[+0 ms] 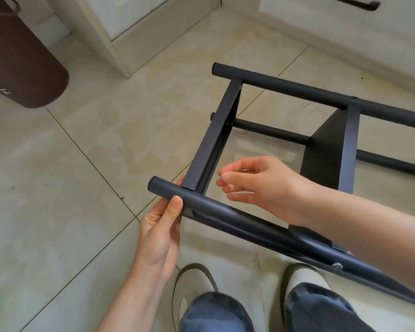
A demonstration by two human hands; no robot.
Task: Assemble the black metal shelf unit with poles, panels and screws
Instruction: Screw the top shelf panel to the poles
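Shelf (261,144) lies on side on tile floor (82,164), 4 poles horizontal, 2 panels between them. Left hand (159,233) grips near pole (201,207) at its end, thumb over top, fingers curled behind. Right hand (254,185) hovers inside frame just beside end panel (211,142), fingertips pinched together; too small to tell whether screw held. Screw (337,266) visible on near pole farther right. Risk: if left grip slackens, pole hole drifts off panel corner, screw cross-threads or drops to floor near shoes (297,276).
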